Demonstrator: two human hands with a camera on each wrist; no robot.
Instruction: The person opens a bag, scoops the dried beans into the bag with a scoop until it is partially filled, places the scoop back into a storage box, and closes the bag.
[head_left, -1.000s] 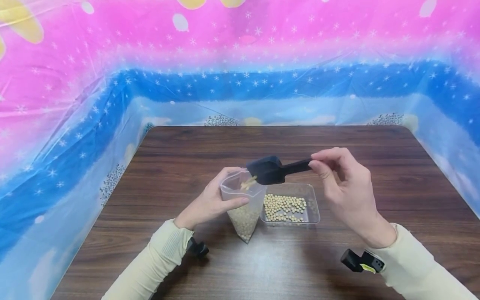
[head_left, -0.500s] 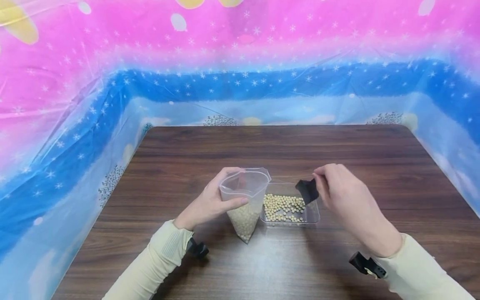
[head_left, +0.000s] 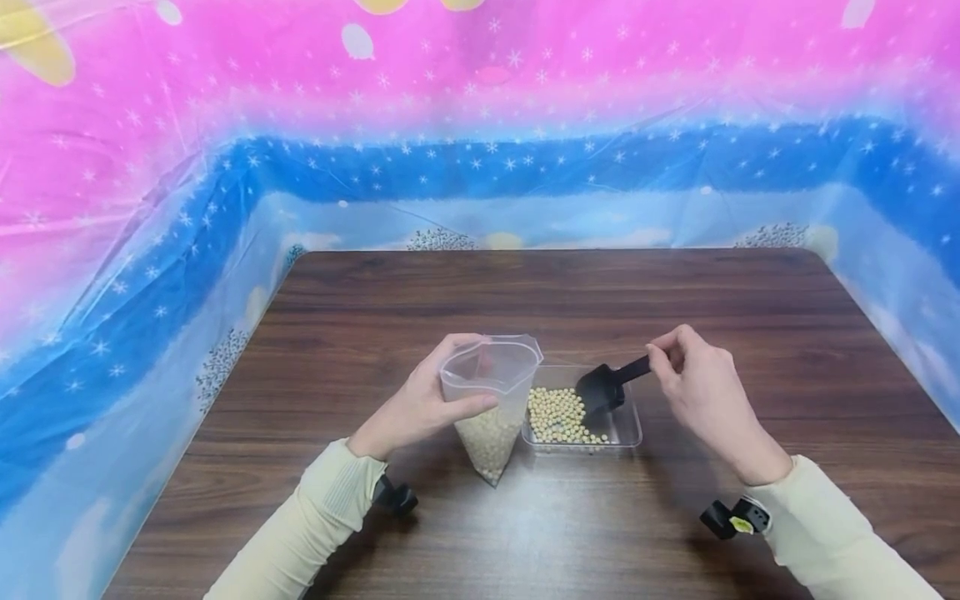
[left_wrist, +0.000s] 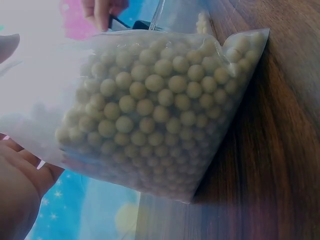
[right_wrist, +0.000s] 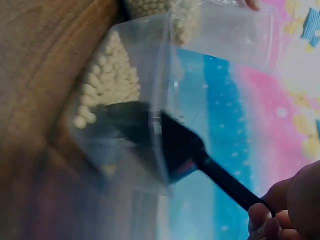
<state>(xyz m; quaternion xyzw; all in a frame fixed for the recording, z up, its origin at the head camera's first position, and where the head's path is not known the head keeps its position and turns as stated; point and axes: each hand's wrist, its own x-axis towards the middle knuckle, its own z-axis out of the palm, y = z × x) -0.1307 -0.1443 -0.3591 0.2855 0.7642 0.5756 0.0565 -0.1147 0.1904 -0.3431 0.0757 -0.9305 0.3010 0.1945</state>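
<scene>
My left hand (head_left: 423,408) grips a clear plastic zip bag (head_left: 517,400) near its open top, thumb in front and fingers behind. Pale yellow soybeans (left_wrist: 155,100) fill the bag's lower part, and its bottom corner stands on the table. By the end of its handle, my right hand (head_left: 705,383) pinches a black plastic scoop (head_left: 600,387). The scoop's blade is down inside a clear plastic tub (head_left: 632,433), touching the right edge of the loose soybeans (head_left: 553,417) there. Through the tub wall the right wrist view shows the blade beside the beans.
The tub sits just right of the bag on a dark wood-grain table (head_left: 420,308). Behind and beside the table hangs a pink and blue patterned cloth (head_left: 480,167). A small black camera is strapped at each wrist.
The scoop was tipped over the bag's mouth, dropping beans in. My right hand has since moved it right and down into the tub, pushing beans leftward. The left hand and bag stay put.
</scene>
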